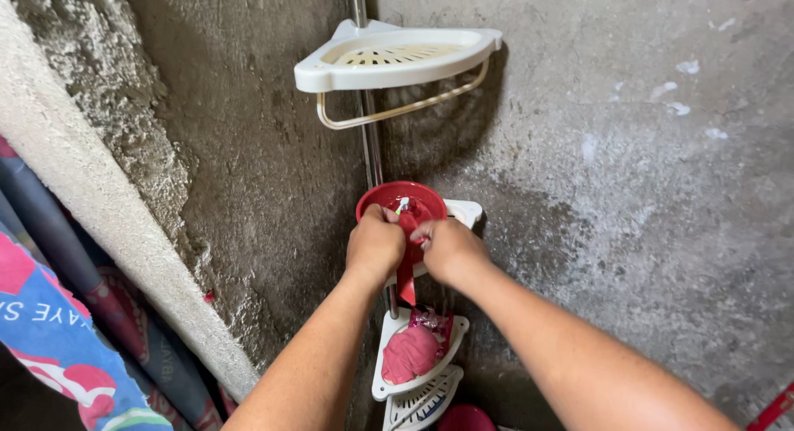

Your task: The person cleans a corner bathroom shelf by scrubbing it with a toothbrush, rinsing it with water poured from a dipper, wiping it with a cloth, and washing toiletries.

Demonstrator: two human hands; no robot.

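Observation:
Both my hands meet over a red dipper (403,201) with a long red handle that rests on the middle tier of a white corner shelf rack (463,210). My left hand (374,245) is closed at the dipper's near rim. My right hand (447,249) is closed beside it, around the top of the red handle. A small white and green item pokes up between my fingers inside the bowl; what it is I cannot tell. The handle hangs down below my hands.
The rack runs on a metal pole (370,150) in a bare concrete corner. Its top tier (397,57) has a rail under it. A lower tier (385,373) holds a pink lump (409,354) and a red wrapper. Patterned cloth (50,332) hangs at left.

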